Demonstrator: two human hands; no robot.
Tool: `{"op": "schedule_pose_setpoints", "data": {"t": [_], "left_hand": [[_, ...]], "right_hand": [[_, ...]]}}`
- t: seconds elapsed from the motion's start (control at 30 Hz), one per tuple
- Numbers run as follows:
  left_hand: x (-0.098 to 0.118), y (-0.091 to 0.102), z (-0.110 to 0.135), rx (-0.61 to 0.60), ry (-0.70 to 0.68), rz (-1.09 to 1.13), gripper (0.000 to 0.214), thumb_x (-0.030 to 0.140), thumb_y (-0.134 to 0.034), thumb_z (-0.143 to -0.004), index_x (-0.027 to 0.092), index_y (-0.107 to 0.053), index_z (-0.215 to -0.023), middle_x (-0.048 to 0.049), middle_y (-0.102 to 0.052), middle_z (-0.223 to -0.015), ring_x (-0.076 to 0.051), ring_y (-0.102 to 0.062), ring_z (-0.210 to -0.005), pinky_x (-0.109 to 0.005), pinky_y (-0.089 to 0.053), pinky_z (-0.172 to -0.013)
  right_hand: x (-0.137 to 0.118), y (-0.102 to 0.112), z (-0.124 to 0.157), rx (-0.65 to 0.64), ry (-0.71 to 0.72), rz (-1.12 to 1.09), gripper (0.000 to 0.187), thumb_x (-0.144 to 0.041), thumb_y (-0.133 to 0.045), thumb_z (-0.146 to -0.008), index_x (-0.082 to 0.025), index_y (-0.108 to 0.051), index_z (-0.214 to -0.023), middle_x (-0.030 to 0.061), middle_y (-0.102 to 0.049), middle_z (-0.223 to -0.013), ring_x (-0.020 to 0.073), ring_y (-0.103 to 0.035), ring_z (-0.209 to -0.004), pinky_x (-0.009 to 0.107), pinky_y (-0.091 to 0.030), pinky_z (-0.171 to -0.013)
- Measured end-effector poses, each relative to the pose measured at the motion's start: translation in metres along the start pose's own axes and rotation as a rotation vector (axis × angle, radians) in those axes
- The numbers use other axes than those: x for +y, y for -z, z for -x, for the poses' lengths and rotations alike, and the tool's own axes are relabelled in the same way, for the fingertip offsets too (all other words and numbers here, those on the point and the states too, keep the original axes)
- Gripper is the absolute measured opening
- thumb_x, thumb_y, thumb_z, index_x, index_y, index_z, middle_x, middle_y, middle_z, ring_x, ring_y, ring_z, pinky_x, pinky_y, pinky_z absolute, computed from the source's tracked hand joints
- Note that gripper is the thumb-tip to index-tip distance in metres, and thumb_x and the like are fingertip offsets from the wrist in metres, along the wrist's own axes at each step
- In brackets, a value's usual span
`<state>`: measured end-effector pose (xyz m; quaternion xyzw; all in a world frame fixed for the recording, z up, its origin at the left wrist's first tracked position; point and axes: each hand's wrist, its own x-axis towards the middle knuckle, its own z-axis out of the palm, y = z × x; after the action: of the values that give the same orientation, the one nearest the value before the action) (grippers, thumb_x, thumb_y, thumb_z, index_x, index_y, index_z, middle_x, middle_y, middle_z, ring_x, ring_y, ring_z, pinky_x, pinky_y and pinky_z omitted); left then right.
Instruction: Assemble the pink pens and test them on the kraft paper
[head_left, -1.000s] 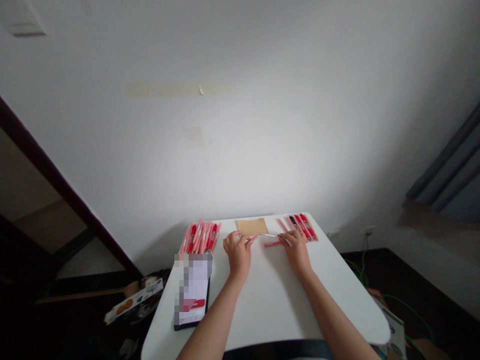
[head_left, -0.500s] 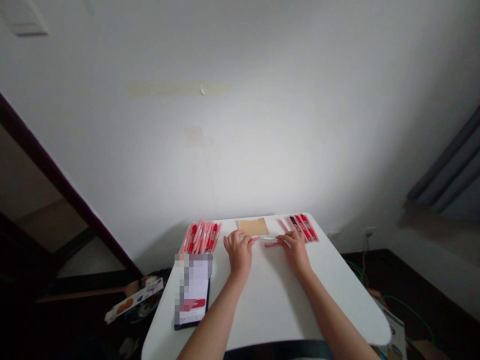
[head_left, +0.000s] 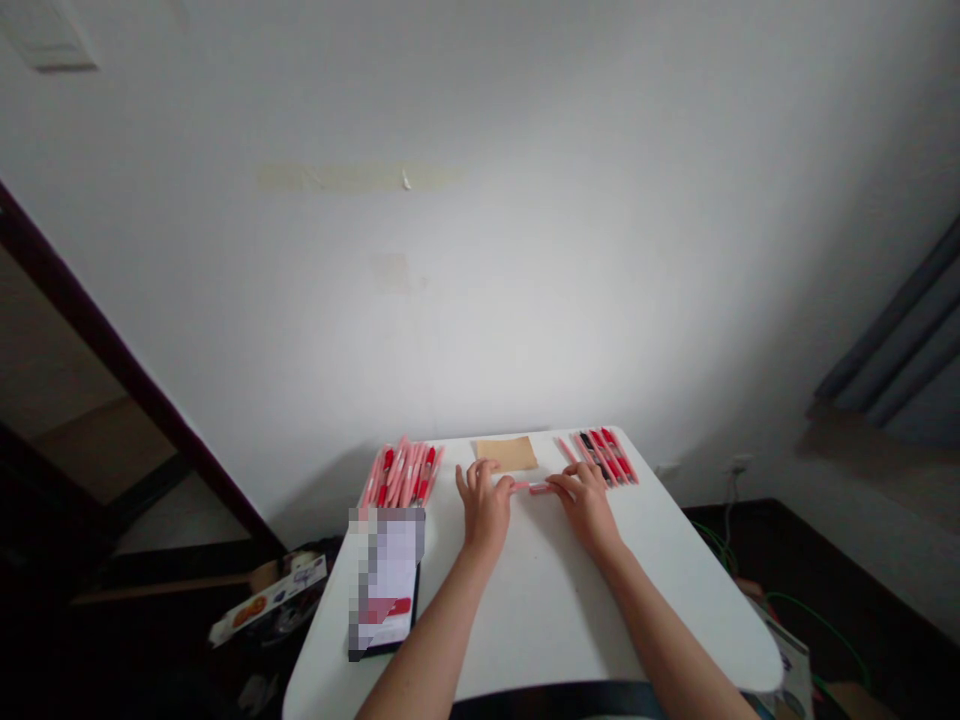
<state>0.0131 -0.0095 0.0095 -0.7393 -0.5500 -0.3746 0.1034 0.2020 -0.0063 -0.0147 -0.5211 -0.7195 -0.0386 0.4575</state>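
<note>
Over the middle of the table, my left hand (head_left: 486, 510) is closed, pinching a slim pink pen piece (head_left: 520, 487) between thumb and fingertips. Facing it, my right hand (head_left: 586, 503) is also closed, its fingertips on a second pink pen piece (head_left: 538, 489). These two pieces lie nearly in line, end towards end, with a small pale gap between them. Whether anything joins them is too small to tell. A tan paper rectangle (head_left: 510, 454) lies just beyond my left fingers.
Several pink and red pens (head_left: 405, 475) are heaped at the table's back left. More pens (head_left: 611, 458), one dark, lie in a row at the back right. A phone (head_left: 390, 580) lies beside my left forearm on the white table (head_left: 547, 620). A wall (head_left: 525, 300) rises behind.
My left hand has come slightly right and nearer, bringing its pink piece level with the other one. The whitish rod between my hands no longer shows. My right fingers have shifted left onto the second piece.
</note>
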Motion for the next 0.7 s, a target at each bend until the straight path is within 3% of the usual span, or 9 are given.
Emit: {"op": "schedule_pose_setpoints", "data": {"t": [0.13, 0.37, 0.7], "left_hand": [[0.002, -0.002, 0.001, -0.016, 0.003, 0.134, 0.012, 0.03, -0.06, -0.083, 0.027, -0.071, -0.081, -0.0061, -0.057, -0.11, -0.024, -0.047, -0.114, -0.061, -0.026, -0.108], [-0.005, -0.013, 0.002, -0.026, 0.049, 0.291, 0.013, 0.034, -0.063, -0.081, 0.023, -0.07, -0.08, -0.0066, -0.057, -0.109, -0.023, -0.048, -0.11, -0.049, -0.037, -0.102], [-0.006, -0.012, 0.002, -0.059, 0.078, 0.264, 0.01, 0.034, -0.066, -0.078, 0.026, -0.073, -0.08, -0.0059, -0.057, -0.112, -0.023, -0.047, -0.114, -0.047, -0.036, -0.103]], "right_hand": [[-0.007, 0.003, -0.002, -0.03, 0.031, -0.038, 0.022, -0.028, -0.052, -0.091, -0.029, -0.074, -0.094, 0.0081, -0.059, -0.089, 0.0239, -0.049, -0.092, 0.039, -0.045, -0.08], [-0.011, 0.004, -0.004, -0.06, 0.022, -0.13, 0.022, -0.033, -0.054, -0.09, -0.027, -0.075, -0.09, 0.0076, -0.061, -0.082, 0.0226, -0.052, -0.086, 0.036, -0.047, -0.076], [-0.01, 0.004, -0.005, -0.088, -0.018, -0.174, 0.026, -0.038, -0.051, -0.091, -0.027, -0.075, -0.09, 0.0082, -0.062, -0.081, 0.0235, -0.053, -0.085, 0.038, -0.047, -0.076]]}}
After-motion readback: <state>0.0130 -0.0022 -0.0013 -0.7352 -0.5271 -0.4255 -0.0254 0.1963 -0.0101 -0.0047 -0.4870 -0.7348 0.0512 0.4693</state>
